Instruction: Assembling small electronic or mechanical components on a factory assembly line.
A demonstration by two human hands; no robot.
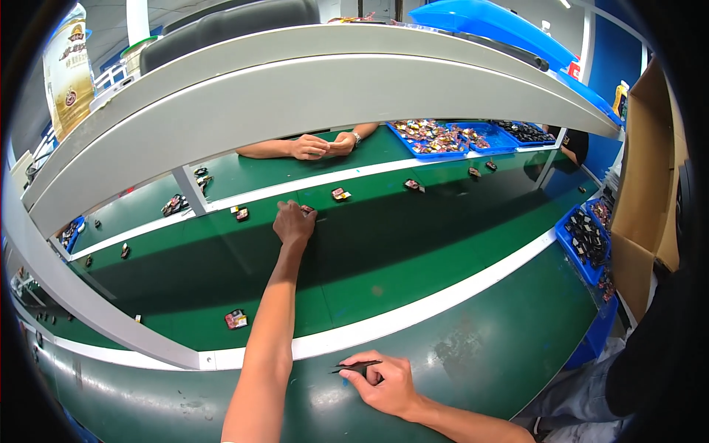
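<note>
My left hand reaches out over the green conveyor belt, its fingers closed around a small black part with reddish bits. Much of that part is hidden by the fingers. Lower down, my right hand grips black tweezers above the near green worktop, tips pointing left. Similar small parts lie spaced along the belt: one black, red and white part just right of my left hand, another part to its left, and a nearer part beside my left forearm.
A grey overhead shelf spans the belt. Across it, a co-worker's hands meet over the far worktop, near a blue tray of colourful parts. At right stand a blue tray of black parts and a cardboard box.
</note>
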